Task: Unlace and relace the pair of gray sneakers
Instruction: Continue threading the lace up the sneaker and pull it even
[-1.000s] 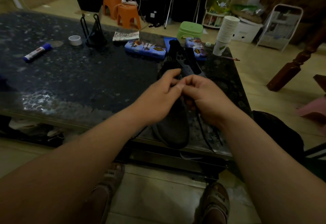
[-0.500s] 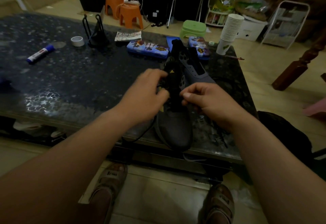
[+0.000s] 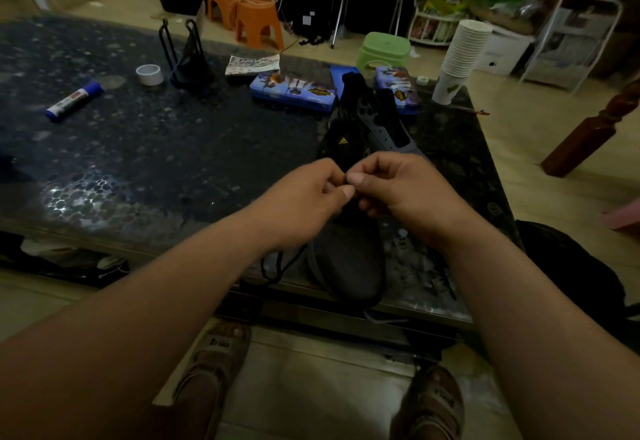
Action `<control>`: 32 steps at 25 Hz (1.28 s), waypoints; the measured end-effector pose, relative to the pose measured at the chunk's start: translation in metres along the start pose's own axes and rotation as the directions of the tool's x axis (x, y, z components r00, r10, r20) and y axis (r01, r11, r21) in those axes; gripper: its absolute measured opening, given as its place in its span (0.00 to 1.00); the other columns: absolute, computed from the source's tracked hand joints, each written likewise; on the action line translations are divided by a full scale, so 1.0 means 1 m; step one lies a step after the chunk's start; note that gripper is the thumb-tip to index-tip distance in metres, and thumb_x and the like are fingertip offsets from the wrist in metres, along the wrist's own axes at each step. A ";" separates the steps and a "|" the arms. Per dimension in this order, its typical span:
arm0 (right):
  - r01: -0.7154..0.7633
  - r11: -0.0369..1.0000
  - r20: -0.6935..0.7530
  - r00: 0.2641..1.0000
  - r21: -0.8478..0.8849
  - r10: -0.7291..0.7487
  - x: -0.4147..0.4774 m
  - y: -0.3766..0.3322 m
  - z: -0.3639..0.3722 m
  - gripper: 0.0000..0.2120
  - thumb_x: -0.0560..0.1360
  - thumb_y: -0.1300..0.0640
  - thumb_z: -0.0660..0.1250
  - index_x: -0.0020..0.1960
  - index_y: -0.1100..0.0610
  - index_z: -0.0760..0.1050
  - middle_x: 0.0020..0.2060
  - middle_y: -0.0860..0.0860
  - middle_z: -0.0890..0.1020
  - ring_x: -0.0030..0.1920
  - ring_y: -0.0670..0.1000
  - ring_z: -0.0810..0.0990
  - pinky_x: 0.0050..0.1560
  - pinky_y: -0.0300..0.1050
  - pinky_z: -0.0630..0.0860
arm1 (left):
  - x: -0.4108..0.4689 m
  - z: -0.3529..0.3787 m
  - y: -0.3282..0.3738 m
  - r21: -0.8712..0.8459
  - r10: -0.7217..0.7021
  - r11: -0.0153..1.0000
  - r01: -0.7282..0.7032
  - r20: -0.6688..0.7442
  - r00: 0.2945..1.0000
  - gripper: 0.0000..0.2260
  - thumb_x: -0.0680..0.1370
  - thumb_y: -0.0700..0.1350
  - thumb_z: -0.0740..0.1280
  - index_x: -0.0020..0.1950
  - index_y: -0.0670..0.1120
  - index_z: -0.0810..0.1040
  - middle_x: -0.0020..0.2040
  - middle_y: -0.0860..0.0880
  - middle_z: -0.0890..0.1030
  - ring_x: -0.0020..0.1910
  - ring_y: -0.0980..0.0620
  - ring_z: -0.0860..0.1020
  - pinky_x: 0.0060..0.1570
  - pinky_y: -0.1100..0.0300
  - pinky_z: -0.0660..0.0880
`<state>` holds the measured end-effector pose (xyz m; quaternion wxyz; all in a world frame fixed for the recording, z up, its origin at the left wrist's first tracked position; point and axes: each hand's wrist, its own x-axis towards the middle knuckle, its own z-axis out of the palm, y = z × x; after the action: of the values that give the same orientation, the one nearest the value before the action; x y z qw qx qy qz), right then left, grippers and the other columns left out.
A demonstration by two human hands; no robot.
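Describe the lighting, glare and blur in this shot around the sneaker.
Head view: dim and underexposed; the gray sneaker and the black shoelace pinched by the left hand and right hand nearly merge; a glare patch shines on the glossy table at left; wide-angle curves the table edge; far room slightly soft.

sneaker [image 3: 349, 259]: its middle is covered by the left hand [image 3: 304, 200] and right hand [image 3: 405, 190].
lace [image 3: 277, 266]: only a loop shows below the left wrist; the pinched part is buried between the fingertips.
second sneaker [image 3: 391, 128]: front hidden behind the first.
sandals [image 3: 214, 363]: cut off by the bottom edge.
glue stick [image 3: 74, 98]: label too small to read.
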<state>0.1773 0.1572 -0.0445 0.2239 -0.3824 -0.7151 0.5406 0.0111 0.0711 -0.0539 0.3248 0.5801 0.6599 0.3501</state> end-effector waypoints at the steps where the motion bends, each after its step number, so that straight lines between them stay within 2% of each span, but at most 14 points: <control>1: 0.004 0.999 -0.029 1.000 0.042 -0.003 0.005 -0.001 0.002 0.04 0.82 0.59 0.69 0.53 0.59 0.81 0.40 0.52 0.85 0.37 0.47 0.81 0.37 0.39 0.78 | 0.002 -0.001 -0.002 0.028 -0.003 1.000 0.004 -0.034 0.999 0.06 0.84 0.49 0.66 0.49 0.50 0.77 0.37 0.48 0.79 0.31 0.61 0.73 0.34 0.59 0.71; 3: 0.043 0.999 -0.193 0.980 -0.034 -0.049 0.019 -0.001 0.000 0.06 0.83 0.57 0.66 0.58 0.55 0.80 0.47 0.51 0.85 0.45 0.46 0.83 0.45 0.42 0.79 | 0.005 -0.002 -0.008 0.070 -0.003 0.997 0.011 -0.113 0.994 0.08 0.84 0.49 0.65 0.47 0.49 0.78 0.37 0.52 0.79 0.31 0.59 0.73 0.34 0.56 0.72; 5: 0.078 0.905 -0.278 0.937 -0.419 -0.209 0.039 0.003 -0.006 0.13 0.83 0.54 0.66 0.67 0.52 0.78 0.60 0.51 0.81 0.60 0.49 0.79 0.61 0.44 0.75 | 0.006 0.000 -0.015 0.076 0.026 0.997 -0.013 -0.166 0.986 0.09 0.84 0.49 0.64 0.46 0.51 0.79 0.41 0.52 0.81 0.39 0.56 0.78 0.42 0.52 0.75; 7: 0.096 0.722 -0.106 0.968 -0.686 -0.229 0.055 0.006 -0.011 0.21 0.82 0.46 0.66 0.72 0.52 0.75 0.71 0.52 0.73 0.72 0.54 0.70 0.72 0.48 0.65 | 0.004 0.008 -0.020 0.124 0.071 0.991 -0.048 -0.187 0.980 0.08 0.84 0.48 0.64 0.47 0.50 0.78 0.44 0.52 0.79 0.44 0.54 0.77 0.45 0.53 0.74; 9: 0.129 0.675 0.006 0.983 -0.727 -0.181 0.063 0.005 -0.015 0.20 0.80 0.41 0.68 0.66 0.52 0.78 0.69 0.54 0.73 0.71 0.57 0.69 0.71 0.51 0.66 | 0.004 0.011 -0.022 0.165 0.094 0.984 -0.062 -0.196 0.976 0.08 0.85 0.47 0.63 0.48 0.48 0.77 0.45 0.52 0.76 0.45 0.54 0.75 0.45 0.54 0.72; 11: 0.229 0.702 -0.007 0.948 -0.675 -0.317 0.063 0.001 -0.023 0.12 0.77 0.43 0.72 0.52 0.51 0.79 0.57 0.53 0.77 0.61 0.54 0.75 0.62 0.48 0.71 | 0.006 0.010 -0.025 0.173 0.096 0.983 -0.060 -0.209 0.973 0.09 0.85 0.48 0.62 0.47 0.49 0.76 0.43 0.53 0.76 0.43 0.55 0.75 0.43 0.55 0.71; 13: 0.323 0.760 -0.013 0.916 -0.564 -0.400 0.054 -0.003 -0.028 0.11 0.77 0.46 0.74 0.45 0.52 0.77 0.45 0.48 0.79 0.48 0.45 0.76 0.49 0.42 0.72 | 0.008 0.009 -0.026 0.164 0.087 0.985 -0.052 -0.212 0.973 0.09 0.85 0.48 0.62 0.45 0.50 0.74 0.41 0.53 0.76 0.42 0.55 0.75 0.41 0.55 0.70; 15: 0.296 0.855 0.011 0.947 -0.426 -0.322 0.046 -0.001 -0.025 0.12 0.79 0.48 0.73 0.45 0.55 0.78 0.37 0.46 0.78 0.37 0.41 0.74 0.41 0.41 0.71 | 0.008 0.011 -0.025 0.144 0.078 0.988 -0.050 -0.196 0.977 0.10 0.85 0.49 0.62 0.44 0.50 0.74 0.39 0.53 0.76 0.40 0.54 0.75 0.40 0.53 0.71; 17: 0.250 0.851 0.050 0.965 -0.462 -0.257 0.042 -0.001 -0.024 0.14 0.80 0.47 0.71 0.44 0.57 0.77 0.33 0.45 0.76 0.33 0.41 0.73 0.38 0.42 0.70 | 0.009 0.013 -0.023 0.143 0.077 0.989 -0.050 -0.193 0.978 0.10 0.85 0.49 0.63 0.44 0.50 0.75 0.38 0.53 0.77 0.40 0.54 0.76 0.40 0.52 0.72; 19: 0.232 0.868 0.052 0.971 -0.440 -0.233 0.039 -0.004 -0.026 0.15 0.81 0.49 0.70 0.41 0.57 0.75 0.30 0.43 0.73 0.31 0.40 0.70 0.34 0.38 0.68 | 0.008 0.014 -0.024 0.133 0.081 0.990 -0.053 -0.217 0.973 0.10 0.85 0.50 0.63 0.45 0.50 0.75 0.38 0.52 0.78 0.39 0.54 0.76 0.40 0.52 0.73; 22: 0.210 0.947 -0.005 0.976 -0.243 -0.217 0.037 -0.004 -0.019 0.14 0.82 0.53 0.70 0.40 0.54 0.72 0.29 0.41 0.72 0.31 0.39 0.70 0.34 0.34 0.68 | 0.002 0.013 -0.024 0.088 0.081 0.994 -0.058 -0.288 0.954 0.09 0.85 0.50 0.62 0.45 0.50 0.76 0.38 0.52 0.79 0.39 0.54 0.77 0.39 0.50 0.74; 27: 0.150 0.988 -0.028 0.988 -0.032 -0.150 0.042 0.007 0.006 0.13 0.82 0.53 0.68 0.40 0.53 0.72 0.32 0.46 0.71 0.35 0.43 0.70 0.39 0.43 0.67 | -0.003 0.002 -0.033 0.048 0.041 0.998 -0.028 -0.303 0.952 0.10 0.85 0.48 0.62 0.46 0.49 0.77 0.38 0.51 0.81 0.38 0.52 0.79 0.41 0.48 0.78; 29: 0.137 0.990 -0.044 0.990 0.046 -0.135 0.042 0.006 0.005 0.13 0.83 0.54 0.68 0.41 0.55 0.71 0.34 0.49 0.70 0.35 0.44 0.70 0.40 0.42 0.68 | -0.002 -0.004 -0.035 -0.077 -0.009 0.997 -0.012 -0.270 0.963 0.09 0.85 0.45 0.62 0.49 0.48 0.80 0.39 0.50 0.83 0.34 0.56 0.79 0.38 0.56 0.78; 32: 0.142 0.988 -0.004 0.990 0.057 -0.142 0.039 0.007 0.001 0.11 0.83 0.56 0.66 0.43 0.56 0.72 0.35 0.48 0.71 0.36 0.43 0.71 0.40 0.39 0.69 | -0.004 -0.011 -0.035 -0.166 -0.044 0.986 0.009 -0.209 0.977 0.08 0.86 0.43 0.62 0.54 0.49 0.81 0.35 0.50 0.81 0.29 0.62 0.74 0.32 0.69 0.69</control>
<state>0.1551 0.1878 -0.0555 0.2726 -0.3239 -0.7249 0.5435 -0.0161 0.0638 -0.0771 0.3038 0.5017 0.6675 0.4587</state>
